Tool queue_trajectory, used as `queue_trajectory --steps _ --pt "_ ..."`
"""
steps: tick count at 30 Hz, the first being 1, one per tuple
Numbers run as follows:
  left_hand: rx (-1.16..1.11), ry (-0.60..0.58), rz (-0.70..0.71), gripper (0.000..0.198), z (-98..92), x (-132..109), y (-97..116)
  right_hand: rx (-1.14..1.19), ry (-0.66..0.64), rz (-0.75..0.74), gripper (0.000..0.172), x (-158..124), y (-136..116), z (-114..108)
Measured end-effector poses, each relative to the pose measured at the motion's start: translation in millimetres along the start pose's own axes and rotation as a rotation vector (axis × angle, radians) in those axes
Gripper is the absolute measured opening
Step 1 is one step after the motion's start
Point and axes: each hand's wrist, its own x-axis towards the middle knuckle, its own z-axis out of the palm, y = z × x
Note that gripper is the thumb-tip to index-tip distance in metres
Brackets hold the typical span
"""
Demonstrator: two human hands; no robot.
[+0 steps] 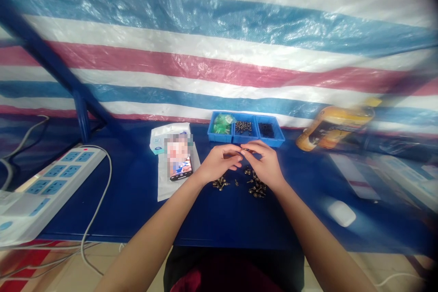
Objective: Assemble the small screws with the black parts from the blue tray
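Observation:
Over the middle of the blue table, my left hand (221, 161) and my right hand (263, 162) meet at the fingertips. The right thumb and fingers pinch a small brass-coloured screw (247, 149), mostly covered by the fingers. My left fingers are closed against it; what they hold, if anything, is hidden. Below the hands lie a small pile of screws (221, 184) on the left, a larger pile of screws (257, 187) on the right, and a single screw (236, 183) between them.
Behind my hands stands a blue three-part bin (221, 138) with a green bag, small metal parts and black parts. A phone (181, 164) leans on a white tissue pack (158, 133). Right: an orange bottle (337, 123) and a white case (342, 213). Left: a power strip (51, 196).

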Motion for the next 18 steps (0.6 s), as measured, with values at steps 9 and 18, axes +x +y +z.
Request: queue_trajectory --steps 9,18 --pt "0.016 0.014 0.005 0.031 -2.0 0.9 -0.9 0.041 -0.031 0.053 0.018 -0.7 3.1 1.3" --pt "0.051 0.012 0.026 0.032 -2.2 -0.2 -3.1 0.004 -0.028 0.097 0.016 -1.6 4.1 -1.1"
